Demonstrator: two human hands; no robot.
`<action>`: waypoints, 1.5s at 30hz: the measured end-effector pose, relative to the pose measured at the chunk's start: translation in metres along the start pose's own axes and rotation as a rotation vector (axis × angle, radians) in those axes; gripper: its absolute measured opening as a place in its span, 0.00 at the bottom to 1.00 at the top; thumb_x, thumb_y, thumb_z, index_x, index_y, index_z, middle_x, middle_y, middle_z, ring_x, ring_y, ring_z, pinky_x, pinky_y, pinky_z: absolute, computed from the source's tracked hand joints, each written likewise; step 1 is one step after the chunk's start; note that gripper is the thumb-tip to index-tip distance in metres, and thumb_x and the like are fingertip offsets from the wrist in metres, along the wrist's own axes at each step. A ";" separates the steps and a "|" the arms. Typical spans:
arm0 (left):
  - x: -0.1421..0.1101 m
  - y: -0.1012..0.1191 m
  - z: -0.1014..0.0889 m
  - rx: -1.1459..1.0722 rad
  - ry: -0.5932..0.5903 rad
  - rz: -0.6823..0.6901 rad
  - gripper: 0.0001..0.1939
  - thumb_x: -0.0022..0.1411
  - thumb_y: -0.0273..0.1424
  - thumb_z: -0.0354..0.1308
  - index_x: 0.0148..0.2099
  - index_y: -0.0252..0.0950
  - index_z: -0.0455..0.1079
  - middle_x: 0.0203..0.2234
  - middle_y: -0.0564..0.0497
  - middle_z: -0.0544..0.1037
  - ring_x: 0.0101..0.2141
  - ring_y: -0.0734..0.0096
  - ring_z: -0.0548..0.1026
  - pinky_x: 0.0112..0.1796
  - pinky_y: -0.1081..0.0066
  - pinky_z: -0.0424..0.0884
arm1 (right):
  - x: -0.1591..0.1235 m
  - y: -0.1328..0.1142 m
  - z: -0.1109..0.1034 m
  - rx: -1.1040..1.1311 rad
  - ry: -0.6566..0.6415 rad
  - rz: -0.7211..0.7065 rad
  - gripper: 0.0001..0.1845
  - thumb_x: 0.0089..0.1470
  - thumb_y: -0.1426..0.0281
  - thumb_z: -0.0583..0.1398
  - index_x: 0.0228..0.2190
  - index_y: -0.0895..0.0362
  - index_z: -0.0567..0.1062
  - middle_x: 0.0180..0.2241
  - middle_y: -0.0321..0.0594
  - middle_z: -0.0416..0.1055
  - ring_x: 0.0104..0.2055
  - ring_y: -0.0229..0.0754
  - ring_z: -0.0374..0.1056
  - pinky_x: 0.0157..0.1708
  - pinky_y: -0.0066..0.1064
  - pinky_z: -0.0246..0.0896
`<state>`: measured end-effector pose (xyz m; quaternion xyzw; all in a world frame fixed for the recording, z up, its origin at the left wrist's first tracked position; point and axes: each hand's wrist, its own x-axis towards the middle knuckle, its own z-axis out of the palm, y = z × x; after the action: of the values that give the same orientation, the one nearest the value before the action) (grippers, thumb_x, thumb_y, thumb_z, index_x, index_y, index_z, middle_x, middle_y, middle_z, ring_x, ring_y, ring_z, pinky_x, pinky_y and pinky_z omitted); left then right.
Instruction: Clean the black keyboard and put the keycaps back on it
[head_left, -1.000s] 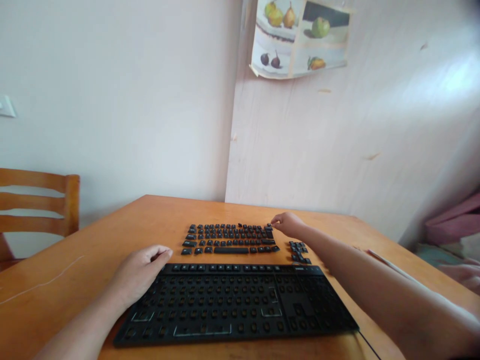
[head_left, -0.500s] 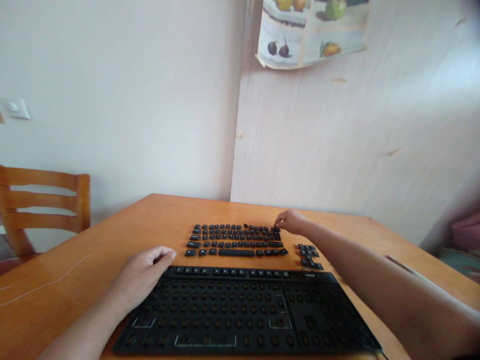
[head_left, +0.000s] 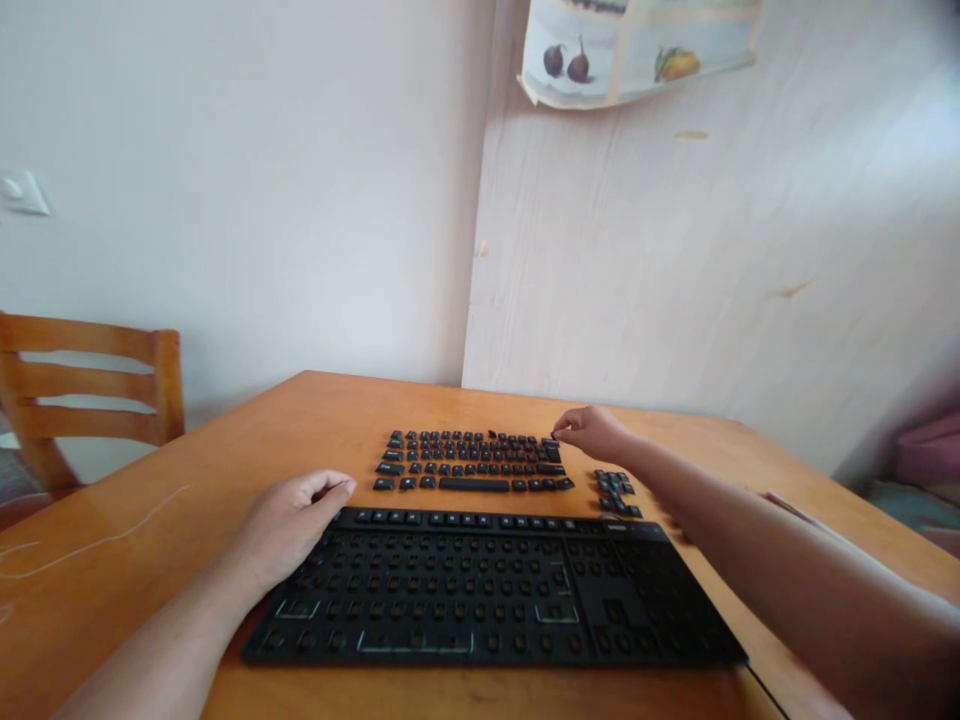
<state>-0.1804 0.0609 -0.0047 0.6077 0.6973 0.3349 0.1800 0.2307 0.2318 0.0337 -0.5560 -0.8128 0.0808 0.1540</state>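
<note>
A black keyboard (head_left: 450, 592) lies in front of me with most of its keycaps off and the top row of function keys still on. My left hand (head_left: 300, 515) rests at its upper left corner, thumb against curled fingers; whatever may be in them is hidden. Beyond the keyboard, loose black keycaps (head_left: 465, 453) are laid out in rows, with the long spacebar (head_left: 474, 485) at the near side. At the far right end of these rows, my right hand (head_left: 591, 432) pinches a small dark keycap (head_left: 555, 436) between thumb and fingertips.
A smaller group of keycaps (head_left: 615, 492) lies right of the rows, beneath my right forearm. A cable (head_left: 769, 692) leaves the keyboard's lower right corner. Pale thread-like lines (head_left: 112, 540) mark the wooden table (head_left: 247, 450) at left. A wooden chair (head_left: 90, 380) stands beyond the left edge.
The view has tilted down a little, so everything sits higher in the picture. My right hand has shifted slightly at the end of the rows, still pinching. My left hand stays by the keyboard corner.
</note>
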 end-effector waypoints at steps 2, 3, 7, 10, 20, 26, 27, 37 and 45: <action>0.001 0.001 0.000 0.010 -0.001 -0.003 0.24 0.56 0.52 0.51 0.37 0.39 0.76 0.34 0.51 0.81 0.39 0.58 0.76 0.41 0.70 0.67 | -0.023 -0.011 -0.007 0.024 -0.010 -0.031 0.14 0.52 0.63 0.58 0.34 0.57 0.80 0.25 0.38 0.73 0.25 0.35 0.62 0.26 0.28 0.55; 0.001 0.001 0.000 0.014 -0.004 -0.001 0.24 0.56 0.52 0.51 0.37 0.39 0.76 0.35 0.51 0.81 0.39 0.58 0.76 0.42 0.70 0.67 | -0.035 -0.017 -0.011 0.038 -0.023 -0.043 0.14 0.52 0.63 0.58 0.34 0.57 0.80 0.24 0.36 0.72 0.24 0.35 0.61 0.26 0.28 0.54; 0.005 -0.003 0.000 0.034 -0.010 0.015 0.24 0.57 0.52 0.50 0.38 0.40 0.76 0.36 0.51 0.81 0.40 0.59 0.76 0.41 0.70 0.66 | -0.082 -0.033 -0.021 0.139 -0.083 -0.109 0.13 0.52 0.63 0.58 0.33 0.56 0.79 0.21 0.34 0.68 0.23 0.34 0.60 0.24 0.28 0.53; 0.007 -0.005 0.000 0.045 0.000 0.028 0.24 0.56 0.53 0.50 0.38 0.39 0.75 0.37 0.50 0.81 0.41 0.58 0.75 0.41 0.70 0.66 | -0.106 -0.039 -0.023 0.160 -0.135 -0.121 0.12 0.53 0.63 0.58 0.33 0.56 0.79 0.21 0.34 0.69 0.23 0.34 0.60 0.24 0.27 0.53; 0.006 -0.001 0.000 0.052 0.011 0.032 0.23 0.56 0.51 0.50 0.36 0.40 0.75 0.34 0.52 0.81 0.38 0.60 0.76 0.38 0.71 0.66 | -0.131 -0.046 -0.022 0.109 -0.187 -0.122 0.10 0.53 0.66 0.58 0.32 0.55 0.79 0.25 0.34 0.72 0.26 0.35 0.63 0.28 0.27 0.55; 0.004 0.002 -0.002 0.062 0.003 0.020 0.23 0.56 0.51 0.49 0.35 0.40 0.74 0.33 0.52 0.81 0.38 0.60 0.76 0.39 0.70 0.65 | -0.130 -0.041 -0.020 0.126 -0.204 -0.113 0.11 0.53 0.65 0.58 0.31 0.56 0.79 0.25 0.34 0.71 0.26 0.35 0.63 0.28 0.27 0.55; 0.004 0.003 -0.002 0.062 0.003 0.019 0.22 0.56 0.51 0.49 0.35 0.40 0.74 0.33 0.52 0.81 0.38 0.60 0.76 0.39 0.70 0.65 | -0.130 -0.041 -0.020 0.126 -0.205 -0.113 0.11 0.53 0.65 0.57 0.31 0.56 0.79 0.25 0.34 0.71 0.26 0.35 0.63 0.28 0.27 0.55; 0.003 0.004 -0.002 0.040 0.015 0.034 0.23 0.54 0.51 0.50 0.34 0.39 0.75 0.32 0.52 0.81 0.37 0.60 0.76 0.38 0.71 0.66 | -0.129 -0.044 -0.019 0.106 -0.185 -0.108 0.10 0.52 0.68 0.57 0.31 0.56 0.78 0.26 0.35 0.73 0.27 0.36 0.64 0.28 0.27 0.55; 0.004 0.000 -0.001 0.056 0.018 0.042 0.23 0.55 0.51 0.49 0.36 0.39 0.76 0.33 0.52 0.81 0.37 0.60 0.76 0.38 0.71 0.67 | -0.132 -0.049 -0.018 -0.030 -0.132 -0.192 0.10 0.52 0.70 0.56 0.32 0.55 0.78 0.30 0.37 0.75 0.31 0.38 0.67 0.31 0.28 0.56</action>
<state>-0.1820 0.0644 -0.0030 0.6239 0.6951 0.3243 0.1498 0.2378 0.0905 0.0446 -0.4712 -0.8718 0.0902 0.0988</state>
